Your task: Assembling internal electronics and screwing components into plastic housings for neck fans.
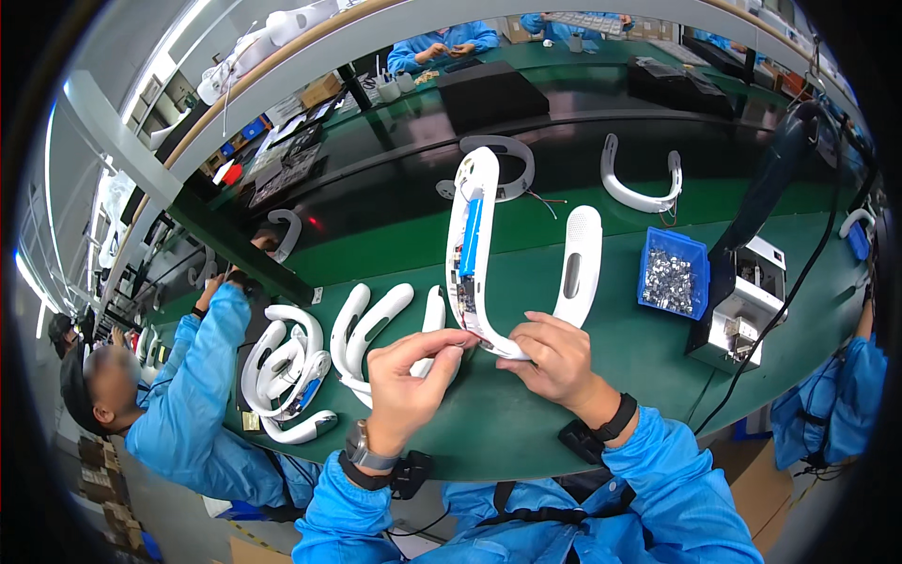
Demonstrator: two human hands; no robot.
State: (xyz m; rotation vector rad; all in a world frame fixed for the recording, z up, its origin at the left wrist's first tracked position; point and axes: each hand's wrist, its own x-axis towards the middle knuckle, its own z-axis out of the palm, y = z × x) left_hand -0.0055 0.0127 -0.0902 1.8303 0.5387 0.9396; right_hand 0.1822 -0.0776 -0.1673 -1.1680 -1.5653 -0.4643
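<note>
Shell, white U-shaped plastic [587,258], in right hand [556,362]; left hand [406,381] pinched narrow, contents unclear. Likely wiring; next needs steadiness.

held band [588,249] partly hidden, sleeves [691,493] cut off

Blue sleeves [672,479], grey wristwatch [372,457]

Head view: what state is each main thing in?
White U-shaped plastic housing: held up, one side's interior exposed.
Blue cylinder inside: exposed, seated lengthwise.
Blue rectangular plastic bin: open, holding small silvery parts.
White curved plastic housings, left: lying down.
Left hand: fingertips pinched together, contents unclear.
Right hand: closed on the housing's bend.
</note>
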